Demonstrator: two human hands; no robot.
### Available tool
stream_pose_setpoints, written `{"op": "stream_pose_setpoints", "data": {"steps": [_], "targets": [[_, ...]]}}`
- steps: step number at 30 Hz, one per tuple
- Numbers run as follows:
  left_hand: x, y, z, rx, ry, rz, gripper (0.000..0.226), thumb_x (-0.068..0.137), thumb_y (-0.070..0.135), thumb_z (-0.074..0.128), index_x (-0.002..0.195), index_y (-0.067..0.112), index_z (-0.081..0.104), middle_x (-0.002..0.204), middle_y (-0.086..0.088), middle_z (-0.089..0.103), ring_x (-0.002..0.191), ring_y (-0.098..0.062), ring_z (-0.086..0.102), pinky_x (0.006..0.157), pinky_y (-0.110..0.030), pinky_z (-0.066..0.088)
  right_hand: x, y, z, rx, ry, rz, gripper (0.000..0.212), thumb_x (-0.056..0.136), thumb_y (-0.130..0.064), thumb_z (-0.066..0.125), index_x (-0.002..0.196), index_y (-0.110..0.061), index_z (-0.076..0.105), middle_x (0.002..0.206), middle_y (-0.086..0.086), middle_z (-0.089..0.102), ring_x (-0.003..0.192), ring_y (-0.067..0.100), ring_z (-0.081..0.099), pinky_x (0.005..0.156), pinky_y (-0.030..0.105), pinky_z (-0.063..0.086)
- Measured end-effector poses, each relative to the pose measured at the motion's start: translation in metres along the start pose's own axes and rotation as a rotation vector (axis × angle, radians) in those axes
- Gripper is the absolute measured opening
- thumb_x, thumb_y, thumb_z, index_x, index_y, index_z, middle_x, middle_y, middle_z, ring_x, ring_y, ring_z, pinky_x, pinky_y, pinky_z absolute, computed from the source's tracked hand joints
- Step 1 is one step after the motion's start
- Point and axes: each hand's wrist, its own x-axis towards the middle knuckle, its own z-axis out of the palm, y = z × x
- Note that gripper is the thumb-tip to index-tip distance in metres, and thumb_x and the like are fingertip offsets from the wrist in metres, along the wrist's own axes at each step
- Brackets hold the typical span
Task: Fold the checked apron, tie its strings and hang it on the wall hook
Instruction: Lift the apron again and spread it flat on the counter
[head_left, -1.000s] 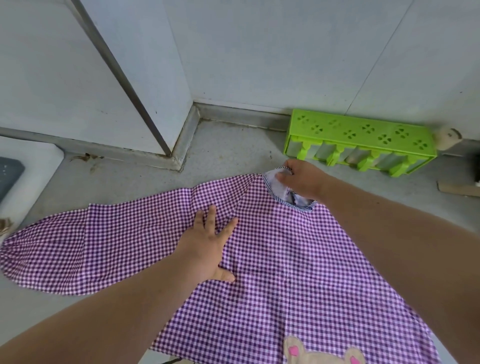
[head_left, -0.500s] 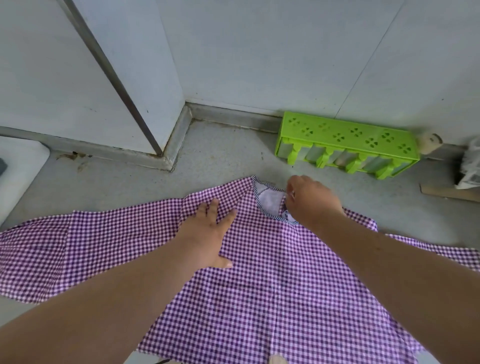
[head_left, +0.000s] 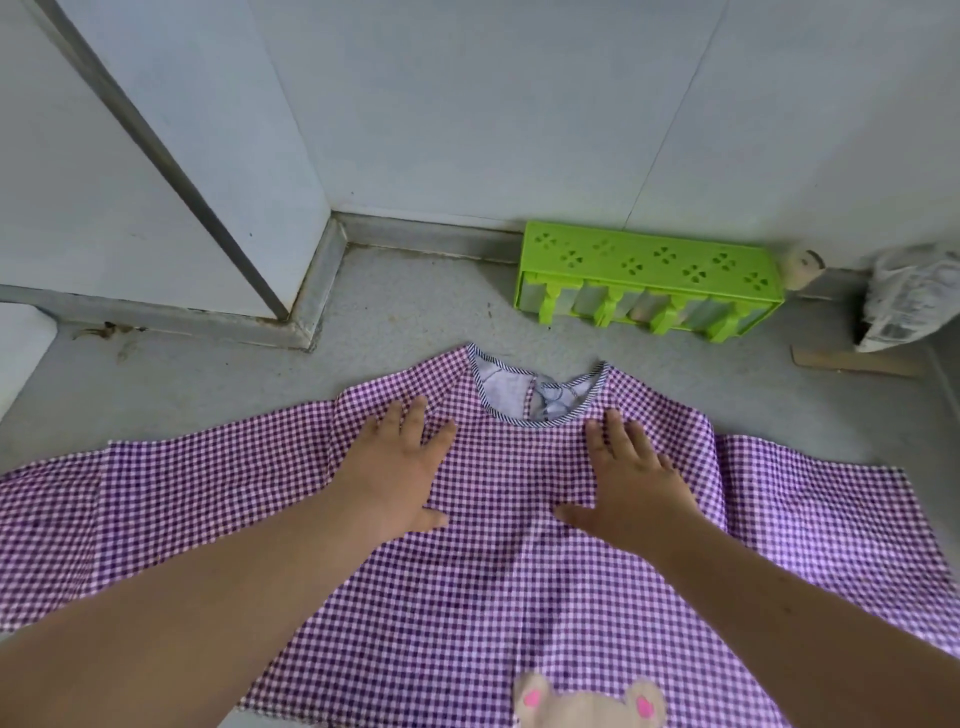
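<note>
The purple checked apron (head_left: 498, 545) lies spread flat on the grey floor (head_left: 405, 306), its striped neckline (head_left: 535, 387) at the far edge and its sleeves reaching out to the left and right. A beige bear patch (head_left: 589, 701) with pink ears shows on the near part of the cloth. The left hand (head_left: 395, 467) rests flat on the cloth just left of the neckline, its grip apart, fingers straight and spread. The right hand (head_left: 631, 475) lies flat just right of the neckline, grip likewise apart with fingers straight. Beyond the apron, a bright green plastic rack (head_left: 649, 265) stands against the far wall (head_left: 493, 104). A crumpled printed bag (head_left: 909, 296) sits at the far right beside a flat wooden stick (head_left: 852, 361).
</note>
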Motion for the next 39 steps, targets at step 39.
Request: {"op": "stream_pose_setpoints", "data": {"steps": [39], "targets": [[-0.086, -0.111, 0.065, -0.235, 0.122, -0.181, 0.079, 0.097, 0.067, 0.05, 0.164, 0.036, 0.022, 0.173, 0.0, 0.02, 0.158, -0.025, 0.024, 0.128, -0.046, 0.025, -0.009, -0.17, 0.007, -0.152, -0.091, -0.207, 0.126, 0.075, -0.073, 0.074, 0.16, -0.04, -0.013, 0.169, 0.017, -0.02, 0.155, 0.049, -0.008, 0.116, 0.068, 0.029]]}}
